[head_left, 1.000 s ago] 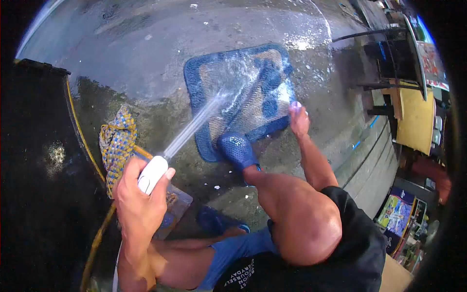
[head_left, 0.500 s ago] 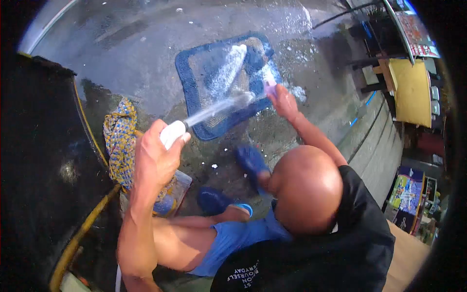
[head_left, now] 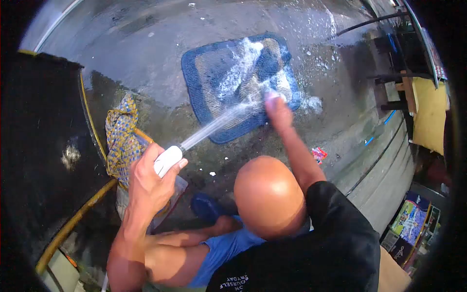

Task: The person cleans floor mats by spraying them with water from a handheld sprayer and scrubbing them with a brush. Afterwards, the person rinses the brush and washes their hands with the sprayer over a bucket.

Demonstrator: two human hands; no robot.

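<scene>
- Left hand (head_left: 152, 181): fingers wrapped around the white sprayer (head_left: 168, 159); a loosened grip could let it slip.
- Right hand (head_left: 278, 114): blurred at a purple thing (head_left: 269, 94), finger grip unclear.
- Mat (head_left: 193, 87) lies on wet floor (head_left: 146, 63); strong spray (head_left: 219, 121) could splash foam (head_left: 237, 73).

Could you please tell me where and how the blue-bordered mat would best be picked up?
Probably by its near blue edge, coming in low from the camera's side, thumb on top and fingertips worked underneath: the mat lies flat on the floor, and the white foam sits mostly farther in.
</scene>
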